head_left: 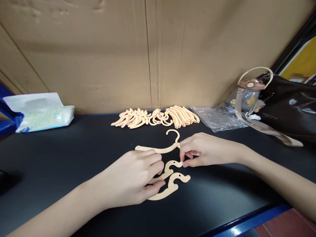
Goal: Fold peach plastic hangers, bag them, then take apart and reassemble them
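Note:
Beige plastic folding-hanger parts lie on the black table before me. My left hand (140,174) curls over two curved hanger arms; its fingers are on the upper hanger arm (170,166), and the thumb lies by the lower hanger arm (170,189). My right hand (207,149) pinches the holed tip of the upper arm between thumb and fingertips. Just beyond is a hanger piece (160,150) joined to an upright-looking hook (177,134); its right side is hidden behind my right hand.
Along the cardboard wall lie a pile of curved hanger arms (133,118), several loose hooks (159,118) and a row of straighter arms (182,116). A clear plastic bag (217,118), a bottle with strap (249,93) and a dark bag (291,105) sit right; a tissue pack (46,117) left.

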A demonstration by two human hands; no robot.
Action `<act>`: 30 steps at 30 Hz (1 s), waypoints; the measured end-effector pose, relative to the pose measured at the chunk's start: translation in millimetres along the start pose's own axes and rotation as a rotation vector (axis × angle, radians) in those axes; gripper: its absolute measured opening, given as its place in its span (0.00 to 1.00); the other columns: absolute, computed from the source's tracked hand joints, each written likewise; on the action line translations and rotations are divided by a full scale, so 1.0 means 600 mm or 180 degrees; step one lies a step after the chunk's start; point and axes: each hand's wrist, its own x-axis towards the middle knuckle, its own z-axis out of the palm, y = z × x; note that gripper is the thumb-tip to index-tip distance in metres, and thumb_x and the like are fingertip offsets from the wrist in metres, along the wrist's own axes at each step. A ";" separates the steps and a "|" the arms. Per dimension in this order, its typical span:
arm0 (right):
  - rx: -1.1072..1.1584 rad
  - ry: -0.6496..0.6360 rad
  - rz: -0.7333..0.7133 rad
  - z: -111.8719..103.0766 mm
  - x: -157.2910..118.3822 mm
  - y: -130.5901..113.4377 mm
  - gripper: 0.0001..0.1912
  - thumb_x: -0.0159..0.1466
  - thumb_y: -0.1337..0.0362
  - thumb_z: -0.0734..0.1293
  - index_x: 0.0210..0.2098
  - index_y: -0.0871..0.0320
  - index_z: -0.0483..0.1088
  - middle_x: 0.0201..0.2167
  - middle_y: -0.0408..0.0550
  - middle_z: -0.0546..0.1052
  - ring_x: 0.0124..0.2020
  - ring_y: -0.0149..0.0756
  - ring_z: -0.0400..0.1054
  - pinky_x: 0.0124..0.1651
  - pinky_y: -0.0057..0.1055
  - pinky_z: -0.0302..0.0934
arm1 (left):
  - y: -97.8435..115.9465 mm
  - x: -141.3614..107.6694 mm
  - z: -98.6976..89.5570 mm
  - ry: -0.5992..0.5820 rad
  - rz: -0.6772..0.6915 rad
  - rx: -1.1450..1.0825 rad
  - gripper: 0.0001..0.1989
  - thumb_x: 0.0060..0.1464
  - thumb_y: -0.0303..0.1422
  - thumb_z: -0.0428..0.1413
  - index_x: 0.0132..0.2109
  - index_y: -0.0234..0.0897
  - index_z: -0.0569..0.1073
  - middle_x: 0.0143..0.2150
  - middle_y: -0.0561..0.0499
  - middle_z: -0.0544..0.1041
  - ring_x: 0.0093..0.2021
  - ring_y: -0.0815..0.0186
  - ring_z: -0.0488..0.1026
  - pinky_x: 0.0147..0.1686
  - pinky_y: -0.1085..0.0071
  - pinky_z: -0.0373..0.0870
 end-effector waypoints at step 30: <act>0.0217 0.0897 0.0095 0.053 0.022 -0.026 0.23 0.68 0.59 0.62 0.20 0.57 0.53 0.20 0.38 0.62 0.24 0.27 0.55 0.30 0.28 0.47 | -0.014 -0.003 0.011 0.0337 -0.0810 0.0445 0.05 0.56 0.28 0.44 0.33 0.40 0.63 0.24 0.56 0.72 0.20 0.67 0.68 0.20 0.70 0.53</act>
